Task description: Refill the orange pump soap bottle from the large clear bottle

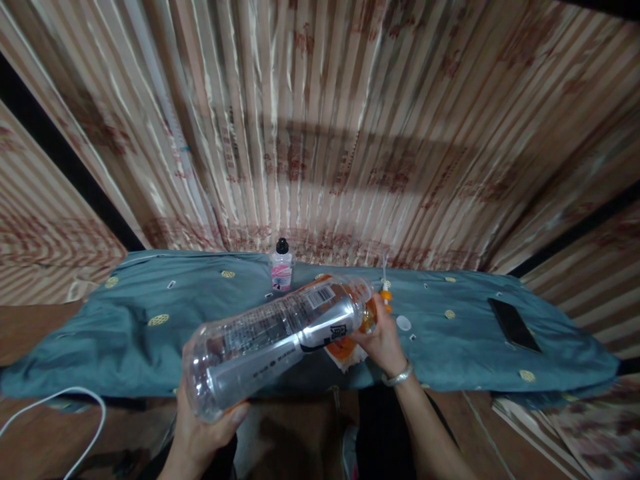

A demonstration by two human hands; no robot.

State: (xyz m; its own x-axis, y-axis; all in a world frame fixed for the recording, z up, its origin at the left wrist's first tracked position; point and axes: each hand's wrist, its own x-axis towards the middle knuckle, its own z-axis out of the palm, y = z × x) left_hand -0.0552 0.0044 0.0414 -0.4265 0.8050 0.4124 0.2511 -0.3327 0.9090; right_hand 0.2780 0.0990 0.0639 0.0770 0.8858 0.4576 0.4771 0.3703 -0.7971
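Observation:
My left hand (200, 433) grips the base of a large clear plastic bottle (270, 340), tipped nearly flat with its neck pointing right. Its mouth meets a small orange container (367, 319) that my right hand (383, 343) holds; a silver bracelet sits on that wrist. Under the right hand lies something orange and white (343, 352), partly hidden. A white cap (403, 323) and a small orange pump part (385, 295) lie on the teal cloth (125, 340) just right of the hand.
A small bottle with a pink label and black cap (281, 265) stands at the back. A black phone (514, 324) lies on the cloth at right. A white cable (55, 407) loops at lower left. Striped curtains (320, 133) hang behind.

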